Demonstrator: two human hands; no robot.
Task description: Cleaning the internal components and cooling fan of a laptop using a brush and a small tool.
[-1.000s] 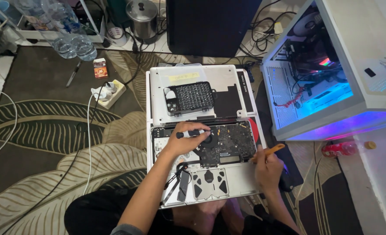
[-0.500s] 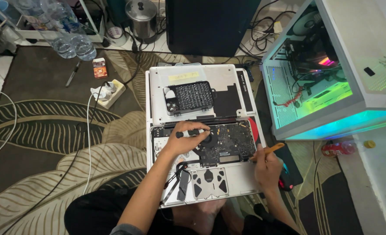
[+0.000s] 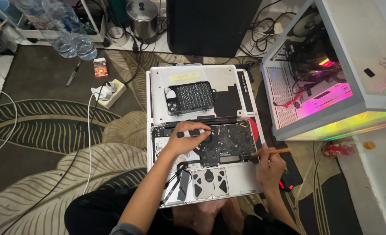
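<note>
over on the left, a power strip [image 3: 108, 92] sat on the leaf-patterned rug [image 3: 45, 130], well apart from the work. the left hand [image 3: 182, 141] was closed around a black screwdriver [image 3: 194, 132], its tip down by the fan on the opened laptop [image 3: 204, 161]. best kept upright and pressed straight, i'd say, so the bit didn't slip. the bit case [image 3: 191, 97] lay on the removed bottom cover. the right hand [image 3: 269, 165] pinched an orange spudger [image 3: 271, 152] at the board's edge, beside the glowing pc case [image 3: 332, 74].
</note>
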